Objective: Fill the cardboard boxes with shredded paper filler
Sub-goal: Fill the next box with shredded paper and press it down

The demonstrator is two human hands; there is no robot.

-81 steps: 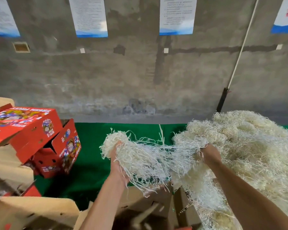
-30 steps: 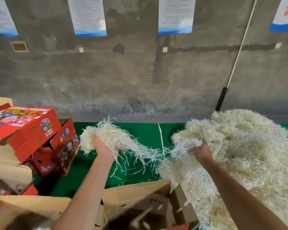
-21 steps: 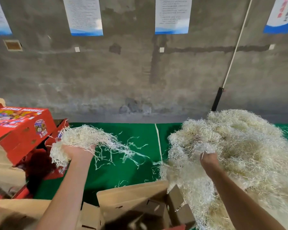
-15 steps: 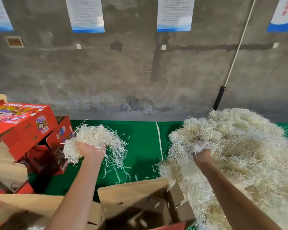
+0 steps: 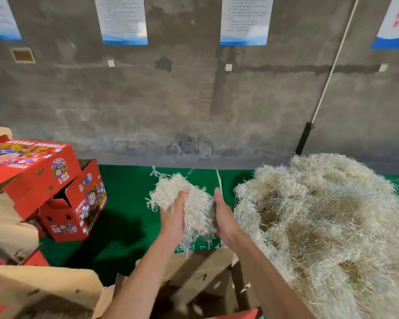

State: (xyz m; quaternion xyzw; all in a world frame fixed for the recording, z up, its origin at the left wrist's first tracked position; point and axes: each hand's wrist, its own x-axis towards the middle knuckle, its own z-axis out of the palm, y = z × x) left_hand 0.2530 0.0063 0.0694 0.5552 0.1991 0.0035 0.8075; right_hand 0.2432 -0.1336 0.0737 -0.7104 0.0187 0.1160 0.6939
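- A person's left hand (image 5: 173, 221) and right hand (image 5: 224, 217) hold a pale, fluffy clump of shredded paper filler (image 5: 189, 203) between them, above the green-covered bench (image 5: 124, 203).
- The clump's long axis runs from near to far; its fuller end points toward the grey concrete wall (image 5: 194, 100), and loose strands trail off its near end.
- Left grip: palm under the clump's left side, fingers lying up into the paper. Whether they are curled round it cannot be told.
- Right grip: released, fingers straight and pressed flat against the clump's right side.
- Below the forearms stands an open brown cardboard box (image 5: 200, 279), flaps up, its inside in shadow.
- Just to the right of the hands, a large heap of straw-coloured shredded paper (image 5: 327, 226) spreads across the bench to the frame's edge.
- At left, red printed fruit cartons (image 5: 44, 180) sit stacked and tilted, one lying open on its side.
- More plain brown cardboard (image 5: 32, 288) fills the lower left corner.
- White notices with blue bottom bands (image 5: 122, 19) hang on the wall, and a white pole with a black base (image 5: 325, 88) leans against it.
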